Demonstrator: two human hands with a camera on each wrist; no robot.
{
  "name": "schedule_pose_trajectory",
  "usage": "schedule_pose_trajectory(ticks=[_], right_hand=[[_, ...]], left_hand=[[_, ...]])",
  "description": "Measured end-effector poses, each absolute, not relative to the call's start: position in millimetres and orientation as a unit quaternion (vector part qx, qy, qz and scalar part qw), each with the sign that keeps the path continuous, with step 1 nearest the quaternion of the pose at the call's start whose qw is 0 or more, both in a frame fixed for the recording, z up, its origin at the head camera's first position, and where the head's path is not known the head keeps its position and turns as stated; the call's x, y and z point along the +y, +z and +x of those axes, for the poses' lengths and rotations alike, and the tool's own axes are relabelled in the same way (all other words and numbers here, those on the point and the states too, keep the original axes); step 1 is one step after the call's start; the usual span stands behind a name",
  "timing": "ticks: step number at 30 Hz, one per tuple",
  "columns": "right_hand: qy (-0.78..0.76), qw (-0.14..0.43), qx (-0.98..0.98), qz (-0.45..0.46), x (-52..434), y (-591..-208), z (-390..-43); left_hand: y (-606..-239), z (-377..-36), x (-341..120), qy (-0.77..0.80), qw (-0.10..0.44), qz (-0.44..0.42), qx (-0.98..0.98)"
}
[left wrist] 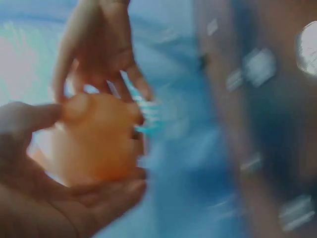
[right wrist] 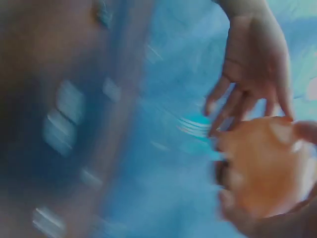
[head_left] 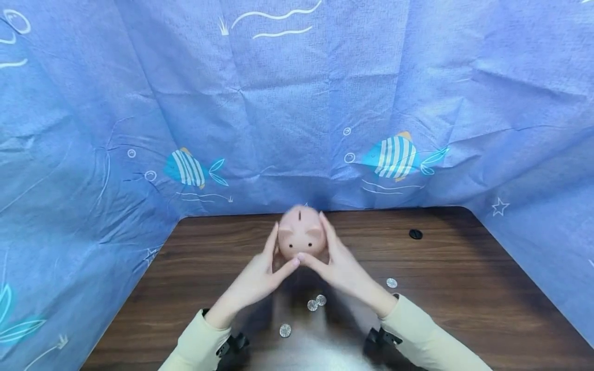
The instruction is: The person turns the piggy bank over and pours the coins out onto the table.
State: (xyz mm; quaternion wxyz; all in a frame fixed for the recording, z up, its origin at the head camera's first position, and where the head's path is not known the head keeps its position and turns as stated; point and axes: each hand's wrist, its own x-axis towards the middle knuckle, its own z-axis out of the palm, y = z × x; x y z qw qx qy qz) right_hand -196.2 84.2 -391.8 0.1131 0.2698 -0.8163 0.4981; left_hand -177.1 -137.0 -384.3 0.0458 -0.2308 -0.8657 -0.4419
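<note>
A pink piggy bank (head_left: pixel 300 238) is held up over the table, its two dark eyes facing me and the narrow slot on its top visible. My left hand (head_left: pixel 254 280) grips its left side, and my right hand (head_left: pixel 345 270) grips the right side. Both thumbs meet in front, below the eyes, while the other fingers reach along the flanks. Blurred in the left wrist view, the piggy bank (left wrist: pixel 101 144) looks orange between the two hands. The right wrist view also shows the piggy bank (right wrist: pixel 267 168) clasped from both sides, with a dark round spot on its body.
Several silver coins lie on the dark wooden table (head_left: pixel 223 247): a touching pair (head_left: pixel 316 302) below the hands, one coin (head_left: pixel 285 331) nearer me, another coin (head_left: pixel 392 283) to the right. A black round plug (head_left: pixel 415 234) lies far right. Blue fish-print cloth (head_left: pixel 287 129) surrounds the table.
</note>
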Motion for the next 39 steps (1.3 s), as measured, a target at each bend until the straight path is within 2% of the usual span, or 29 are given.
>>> schedule_pose_trajectory(ticks=[4,6,7,9,10,12,14,16,17,18,20,25,26,28,29,31,34,36,38,39], right_hand=[[0.440,0.401,-0.675,0.436,93,-355,-194],[0.411,0.486,-0.595,0.492,96,-350,-196],[0.405,0.500,-0.575,0.506,98,-352,-198],[0.426,0.471,-0.588,0.501,101,-364,-200],[0.455,0.427,-0.620,0.475,103,-373,-200],[0.529,0.287,-0.696,0.393,105,-391,-200],[0.580,0.148,-0.753,0.271,106,-407,-201],[0.600,0.057,-0.778,0.177,107,-416,-201],[0.600,0.039,-0.783,0.158,107,-418,-203],[0.596,0.038,-0.788,0.148,108,-416,-202],[0.577,0.085,-0.795,0.165,111,-403,-199],[0.483,0.361,-0.716,0.352,119,-356,-189],[0.465,0.401,-0.691,0.383,121,-352,-189],[0.454,0.430,-0.664,0.410,125,-355,-192],[0.471,0.410,-0.672,0.399,127,-361,-193],[0.526,0.320,-0.713,0.335,131,-377,-197],[0.588,0.124,-0.779,0.180,138,-400,-204],[0.589,0.032,-0.800,0.110,142,-407,-209],[0.571,0.022,-0.815,0.098,147,-408,-211],[0.564,0.046,-0.817,0.110,150,-405,-209]], left_hand=[[-352,-173,-131,-0.387,0.271,-0.395,-0.788],[-347,-175,-127,-0.358,0.343,-0.460,-0.736],[-348,-176,-126,-0.346,0.362,-0.473,-0.725],[-357,-179,-123,-0.357,0.344,-0.472,-0.729],[-364,-181,-122,-0.376,0.312,-0.449,-0.748],[-382,-185,-119,-0.423,0.224,-0.376,-0.793],[-400,-190,-116,-0.476,0.125,-0.295,-0.819],[-412,-195,-112,-0.509,0.059,-0.234,-0.826],[-414,-197,-110,-0.518,0.043,-0.222,-0.825],[-414,-199,-108,-0.519,0.039,-0.220,-0.825],[-403,-199,-104,-0.512,0.066,-0.243,-0.822],[-362,-194,-97,-0.446,0.247,-0.385,-0.770],[-359,-194,-96,-0.433,0.277,-0.405,-0.756],[-361,-196,-92,-0.435,0.283,-0.428,-0.740],[-366,-198,-90,-0.446,0.263,-0.424,-0.743],[-380,-205,-85,-0.487,0.175,-0.391,-0.761],[-400,-217,-77,-0.529,0.015,-0.290,-0.797],[-408,-222,-72,-0.528,-0.055,-0.236,-0.814],[-406,-223,-67,-0.521,-0.066,-0.230,-0.819],[-402,-223,-64,-0.519,-0.053,-0.243,-0.818]])
